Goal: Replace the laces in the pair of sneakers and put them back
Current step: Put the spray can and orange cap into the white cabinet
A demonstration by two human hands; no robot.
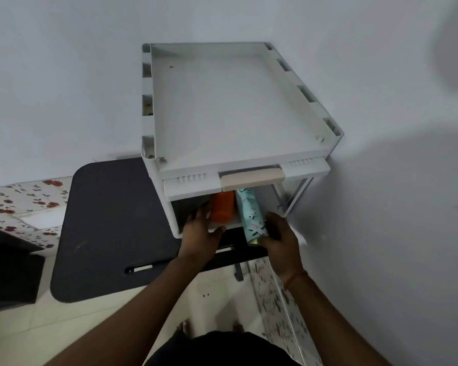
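No sneakers or laces are in view. A white plastic drawer unit (pixel 230 107) stands on a black table against the wall. Its lower drawer (pixel 176 220) is pulled out. My left hand (pixel 200 231) grips the drawer's front wall, thumb over the rim and fingers inside, touching an orange bottle (pixel 222 210) that lies in the drawer. My right hand (pixel 280 239) is closed around the lower end of a mint-green spray can (pixel 250 215) with a flower print. The can is tilted, its top under the beige handle (pixel 253 179) of the upper drawer.
The black table (pixel 103 228) reaches left of the unit, with a slot near its front edge. Grey walls meet in a corner behind and to the right. Flower-patterned tiles (pixel 24 202) show at the left, and my feet stand on the pale floor (pixel 209 297) below.
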